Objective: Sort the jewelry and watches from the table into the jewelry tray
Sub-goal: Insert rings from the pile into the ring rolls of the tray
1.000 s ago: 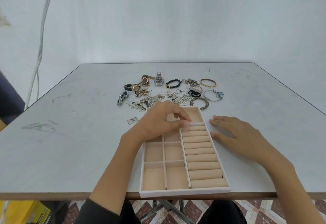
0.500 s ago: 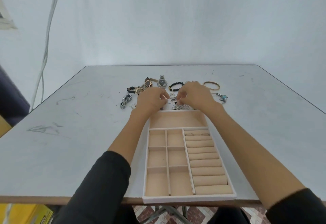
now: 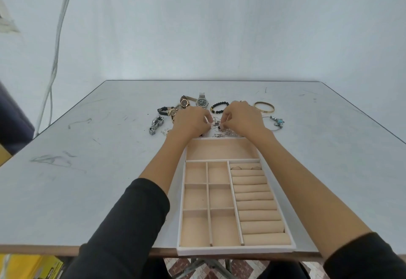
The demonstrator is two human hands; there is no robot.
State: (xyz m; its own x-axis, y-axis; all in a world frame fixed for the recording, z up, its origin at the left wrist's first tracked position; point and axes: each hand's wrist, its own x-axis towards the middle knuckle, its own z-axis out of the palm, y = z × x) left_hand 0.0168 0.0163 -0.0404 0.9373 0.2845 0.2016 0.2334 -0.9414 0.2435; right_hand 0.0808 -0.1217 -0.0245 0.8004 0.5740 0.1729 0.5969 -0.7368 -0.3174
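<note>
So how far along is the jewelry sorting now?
Barely begun. Done: what look like two rings sit in the top ring slot of the jewelry tray; its other compartments show nothing. In hand: left hand and right hand pinch at the tangle of small pieces. To do: the silver watch, black bead bracelet, gold bangle and others lie on the table.

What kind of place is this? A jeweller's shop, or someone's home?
Probably a plain workroom or test setup rather than a shop: a scuffed grey table, a bare white backdrop behind it, and cables hanging at the left. A jewelry tray and loose jewelry lie on it.
</note>
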